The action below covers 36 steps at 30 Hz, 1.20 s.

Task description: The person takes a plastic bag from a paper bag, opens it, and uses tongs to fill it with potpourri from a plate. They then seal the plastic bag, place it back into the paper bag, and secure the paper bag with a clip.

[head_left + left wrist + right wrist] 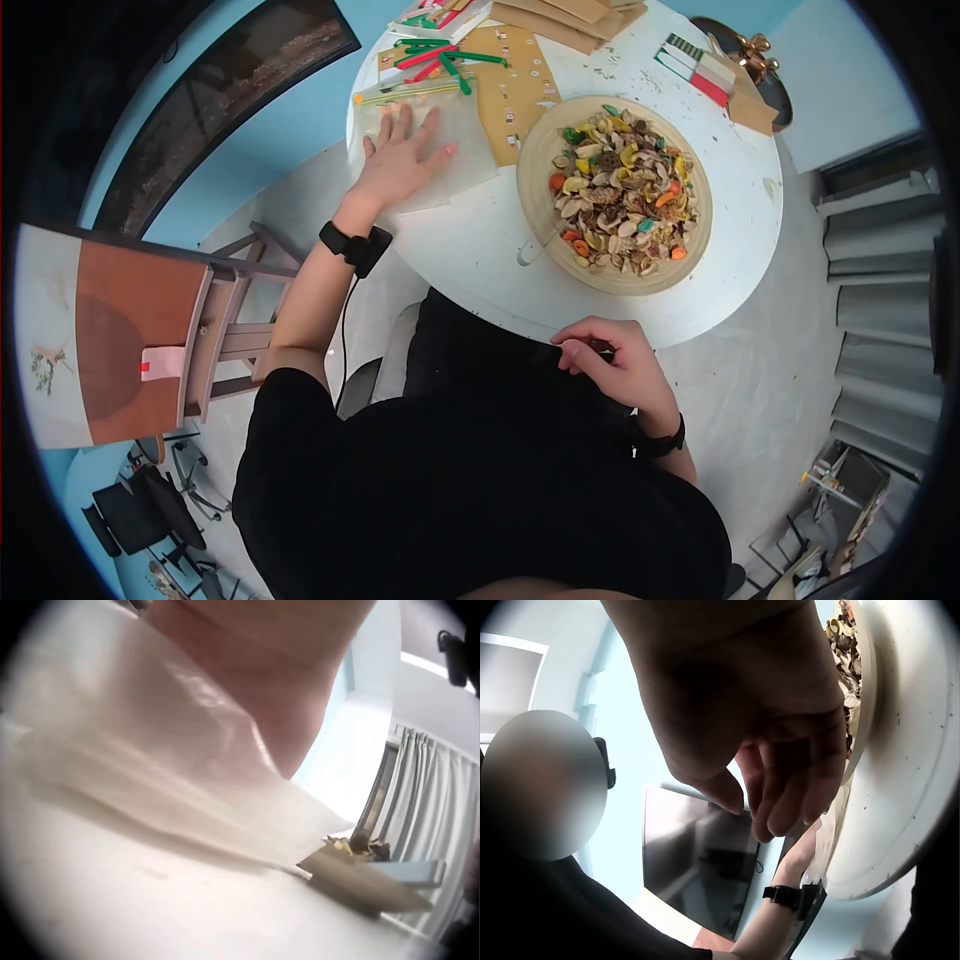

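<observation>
My left hand (400,165) rests with spread fingers on a translucent zip bag (468,150) that lies on the white table. The bag's zip strip, with an orange slider, is along its far edge. In the left wrist view the bag (150,787) shows as a cloudy sheet, its near edge lifted, beside the hand (255,667). At the table's front edge my right hand (625,365) hangs with loosely curled fingers, holding nothing. To its far side stands a round beige tray (535,165) heaped with potpourri (620,205) of dried petals, cones and coloured pieces.
Behind the bag lie red and green sticks (430,62) on a patterned tan sheet (515,90). Brown paper bags (570,22) sit at the far edge. A small red and white box (710,80) is at the far right. Dark crumbs dot the white table (745,220).
</observation>
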### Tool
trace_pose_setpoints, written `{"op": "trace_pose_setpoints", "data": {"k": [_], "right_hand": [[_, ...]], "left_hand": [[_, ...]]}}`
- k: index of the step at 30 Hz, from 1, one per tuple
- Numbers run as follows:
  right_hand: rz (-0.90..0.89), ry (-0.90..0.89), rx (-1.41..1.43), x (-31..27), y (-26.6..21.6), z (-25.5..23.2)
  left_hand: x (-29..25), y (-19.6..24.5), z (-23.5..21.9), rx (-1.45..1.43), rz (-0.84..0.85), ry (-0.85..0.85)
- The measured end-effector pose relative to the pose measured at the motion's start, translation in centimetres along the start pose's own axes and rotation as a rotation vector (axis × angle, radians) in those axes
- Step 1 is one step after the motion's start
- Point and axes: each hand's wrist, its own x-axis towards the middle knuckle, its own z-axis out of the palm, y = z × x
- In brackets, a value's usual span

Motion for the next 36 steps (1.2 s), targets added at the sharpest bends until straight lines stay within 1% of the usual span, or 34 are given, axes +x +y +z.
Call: {"op": "trace_pose_setpoints", "data": {"k": [2, 5, 8, 10, 11, 12, 13, 14, 16, 17, 19, 20, 23, 24, 25, 26, 28, 29, 31, 32, 34, 36], "right_hand": [[-0.008, 0.011, 0.039, -0.4, 0.0, 0.1], [-0.032, 0.047, 0.028, -0.4, 0.7, 0.8], [-0.065, 0.005, -0.086, -0.4, 0.8, 1.4], [-0.108, 0.0, -0.121, -0.6, 0.4, 1.7], [-0.129, -0.007, -0.135, -0.7, 0.3, 2.0], [-0.125, 0.001, -0.124, -0.9, 0.4, 2.2], [-0.121, 0.008, -0.116, -1.0, 0.6, 2.3], [-0.118, 0.014, -0.11, -1.2, 0.7, 2.4], [-0.133, 0.028, -0.094, -1.6, 1.0, 2.6], [-0.139, 0.037, -0.085, -1.7, 1.3, 2.8], [-0.124, 0.036, -0.092, -1.9, 1.8, 3.2], [-0.112, 0.039, -0.095, -2.1, 2.0, 3.5], [-0.168, 0.23, -0.347, -1.3, 2.3, 4.0], [-0.252, 0.376, -0.589, -0.3, 2.5, 4.2], [-0.356, 0.504, -0.733, 0.9, 2.4, 4.3], [-0.402, 0.569, -0.808, 2.1, 1.3, 4.4], [-0.418, 0.584, -1.015, 5.5, 1.6, 3.8], [-0.409, 0.554, -1.063, 6.7, 1.9, 3.6], [-0.382, 0.494, -1.151, 8.4, 2.3, 3.3], [-0.393, 0.495, -1.177, 8.9, 2.2, 3.2], [-0.411, 0.483, -1.236, 9.2, 2.1, 3.1], [-0.409, 0.471, -1.159, 8.4, 0.7, 2.8]], "left_hand": [[0.8, 0.8, -0.1, 0.003, 0.016, 0.024], [1.4, 1.8, 2.3, 0.0, 0.01, 0.038], [1.5, 1.5, 2.2, -0.018, 0.009, 0.004], [2.2, -0.6, 1.1, -0.236, 0.064, 0.006], [1.7, -1.2, -0.1, -0.343, 0.087, 0.006], [0.7, -1.9, -1.2, -0.378, 0.067, 0.0], [-1.0, -1.4, -4.0, -0.415, 0.047, -0.003], [-2.5, -1.3, -5.6, -0.453, 0.027, -0.004], [-4.8, -3.3, -5.5, -0.311, -0.152, 0.177], [-5.7, -4.6, -5.0, -0.238, -0.238, 0.265], [-7.0, -7.9, -2.2, -0.289, -0.294, 0.277], [-7.6, -8.9, -0.6, -0.316, -0.319, 0.278], [-11.1, -8.8, 1.8, -0.687, -0.317, 0.325], [-12.2, -8.7, 2.6, -0.677, -0.338, 0.402], [-13.3, -8.4, 3.4, -0.667, -0.357, 0.479], [-14.3, -7.9, 4.1, -0.657, -0.372, 0.557], [-16.4, -6.0, 5.4, -0.758, -0.339, 0.512], [-17.2, -4.9, 5.7, -0.805, -0.315, 0.492], [-19.6, -3.0, 6.3, -0.783, -0.296, 0.463], [-20.5, -3.2, 7.1, -0.793, -0.268, 0.479], [-22.3, -4.0, 8.3, -0.813, -0.302, 0.475], [-24.1, -3.9, 8.9, -0.811, -0.338, 0.464]]}}
